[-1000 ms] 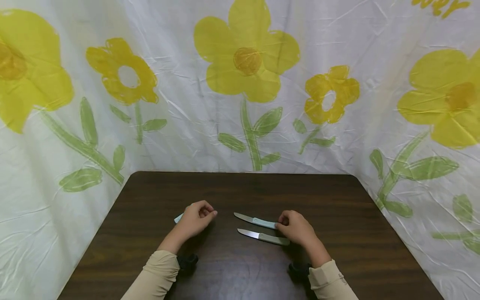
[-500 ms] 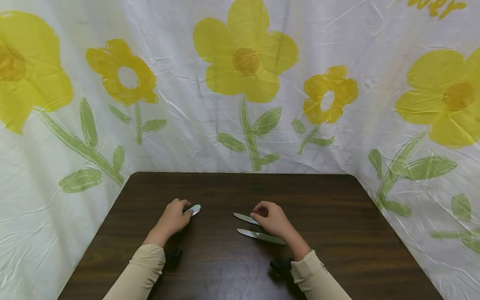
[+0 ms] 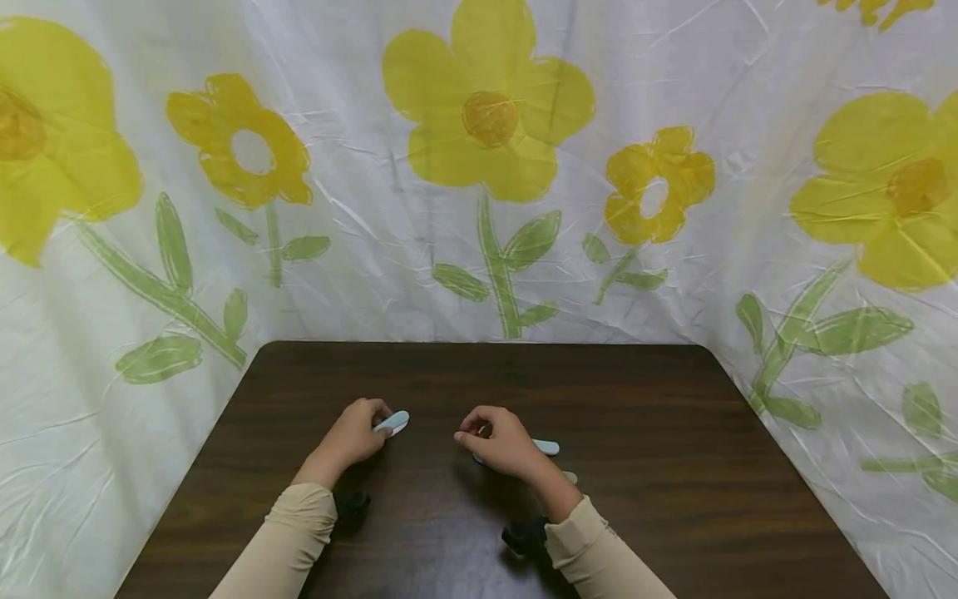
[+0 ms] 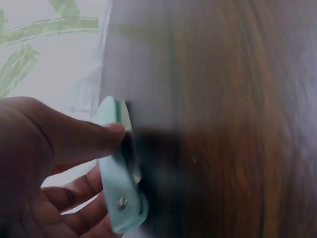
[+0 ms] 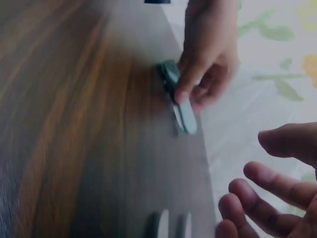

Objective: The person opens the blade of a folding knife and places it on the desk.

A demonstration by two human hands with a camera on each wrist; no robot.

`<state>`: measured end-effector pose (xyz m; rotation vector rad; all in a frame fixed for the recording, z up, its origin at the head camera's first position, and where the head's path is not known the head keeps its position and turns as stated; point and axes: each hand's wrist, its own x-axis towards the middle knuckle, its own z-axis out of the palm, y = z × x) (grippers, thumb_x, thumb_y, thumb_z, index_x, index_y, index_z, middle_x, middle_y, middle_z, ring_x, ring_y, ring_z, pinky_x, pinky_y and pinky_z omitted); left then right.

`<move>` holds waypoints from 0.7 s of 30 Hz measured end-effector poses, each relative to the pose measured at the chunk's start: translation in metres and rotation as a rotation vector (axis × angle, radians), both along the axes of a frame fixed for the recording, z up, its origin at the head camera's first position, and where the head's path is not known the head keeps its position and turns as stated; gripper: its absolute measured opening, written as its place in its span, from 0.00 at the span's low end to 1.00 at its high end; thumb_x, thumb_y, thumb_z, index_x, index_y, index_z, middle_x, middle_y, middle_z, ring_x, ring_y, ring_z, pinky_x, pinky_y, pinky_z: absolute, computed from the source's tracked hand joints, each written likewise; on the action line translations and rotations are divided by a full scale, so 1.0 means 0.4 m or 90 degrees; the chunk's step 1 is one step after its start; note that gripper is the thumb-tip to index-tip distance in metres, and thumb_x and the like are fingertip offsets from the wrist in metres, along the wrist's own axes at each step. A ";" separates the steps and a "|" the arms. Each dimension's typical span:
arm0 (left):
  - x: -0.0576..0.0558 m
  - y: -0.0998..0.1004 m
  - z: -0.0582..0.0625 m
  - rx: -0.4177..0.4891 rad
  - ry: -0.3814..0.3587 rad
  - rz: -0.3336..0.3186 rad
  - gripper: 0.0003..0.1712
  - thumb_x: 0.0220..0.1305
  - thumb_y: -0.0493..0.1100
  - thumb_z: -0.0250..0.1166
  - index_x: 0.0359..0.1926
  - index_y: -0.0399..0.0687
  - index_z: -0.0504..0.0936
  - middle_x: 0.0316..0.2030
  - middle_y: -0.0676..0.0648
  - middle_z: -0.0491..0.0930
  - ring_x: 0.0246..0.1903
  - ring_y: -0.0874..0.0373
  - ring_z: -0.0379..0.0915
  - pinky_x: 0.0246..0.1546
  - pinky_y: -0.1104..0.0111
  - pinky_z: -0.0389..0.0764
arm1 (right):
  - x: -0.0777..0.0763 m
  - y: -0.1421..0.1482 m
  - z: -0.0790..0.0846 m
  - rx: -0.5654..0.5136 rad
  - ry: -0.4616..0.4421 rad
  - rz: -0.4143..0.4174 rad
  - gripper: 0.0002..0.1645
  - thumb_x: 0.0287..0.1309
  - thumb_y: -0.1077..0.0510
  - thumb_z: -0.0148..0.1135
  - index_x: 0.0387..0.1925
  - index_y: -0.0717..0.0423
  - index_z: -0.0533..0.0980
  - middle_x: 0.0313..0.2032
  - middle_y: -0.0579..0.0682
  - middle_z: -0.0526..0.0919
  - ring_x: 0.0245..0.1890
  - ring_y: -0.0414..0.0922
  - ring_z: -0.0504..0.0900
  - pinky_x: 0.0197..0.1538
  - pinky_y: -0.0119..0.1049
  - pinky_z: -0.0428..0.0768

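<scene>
My left hand [image 3: 348, 437] pinches a light-blue folding knife [image 3: 397, 423] by its handle, over the left of the table. In the left wrist view this knife [image 4: 113, 178] is folded, its blade lying along the handle slot and my thumb on its side. My right hand [image 3: 500, 441] holds nothing; its fingers [image 5: 270, 181] and thumb are spread apart in the right wrist view. It covers most of two unfolded knives on the table, a light-blue one [image 3: 547, 448] and a green-handled one [image 3: 572, 477]. Their blade tips show at the bottom of the right wrist view.
The dark wood-grain table [image 3: 659, 399] has rounded far corners. A white curtain [image 3: 359, 274] printed with yellow flowers hangs behind it and along both sides. Black wrist cameras sit under both sleeves.
My right hand has left the light-blue unfolded knife's handle and moved left toward my left hand. My left hand has shifted left, and the folded knife has come into view between its fingers.
</scene>
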<state>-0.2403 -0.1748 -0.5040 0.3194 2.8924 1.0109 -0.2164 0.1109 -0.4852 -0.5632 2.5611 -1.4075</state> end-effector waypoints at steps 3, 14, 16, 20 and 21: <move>-0.001 0.007 0.003 0.067 -0.043 -0.024 0.09 0.68 0.32 0.70 0.48 0.34 0.84 0.37 0.42 0.80 0.35 0.53 0.74 0.36 0.62 0.77 | 0.003 -0.019 -0.006 -0.018 -0.005 -0.005 0.10 0.72 0.52 0.68 0.46 0.55 0.84 0.40 0.49 0.85 0.39 0.45 0.85 0.41 0.36 0.84; 0.006 0.061 0.036 0.225 -0.074 -0.094 0.13 0.72 0.35 0.68 0.53 0.33 0.82 0.42 0.39 0.86 0.39 0.54 0.82 0.37 0.65 0.83 | 0.002 -0.059 -0.028 -0.119 -0.046 -0.066 0.19 0.72 0.58 0.67 0.58 0.64 0.79 0.44 0.56 0.87 0.43 0.50 0.87 0.44 0.42 0.88; 0.011 0.082 0.052 0.260 -0.062 -0.109 0.13 0.73 0.35 0.67 0.54 0.33 0.81 0.44 0.37 0.86 0.39 0.54 0.84 0.36 0.66 0.84 | 0.000 -0.063 -0.029 -0.201 -0.084 -0.089 0.20 0.71 0.60 0.67 0.59 0.66 0.78 0.45 0.58 0.87 0.44 0.51 0.88 0.47 0.47 0.90; 0.017 0.116 0.077 0.319 -0.045 -0.128 0.14 0.74 0.36 0.67 0.56 0.33 0.80 0.46 0.35 0.85 0.41 0.52 0.86 0.39 0.68 0.85 | -0.005 -0.071 -0.024 -0.364 -0.143 -0.128 0.18 0.70 0.65 0.67 0.57 0.69 0.76 0.42 0.56 0.86 0.42 0.49 0.89 0.52 0.53 0.91; 0.019 0.122 0.082 0.331 -0.043 -0.131 0.14 0.74 0.36 0.67 0.56 0.33 0.80 0.47 0.35 0.85 0.42 0.52 0.86 0.40 0.69 0.85 | -0.006 -0.072 -0.022 -0.393 -0.155 -0.137 0.17 0.70 0.66 0.66 0.56 0.69 0.76 0.42 0.54 0.86 0.42 0.48 0.89 0.52 0.53 0.90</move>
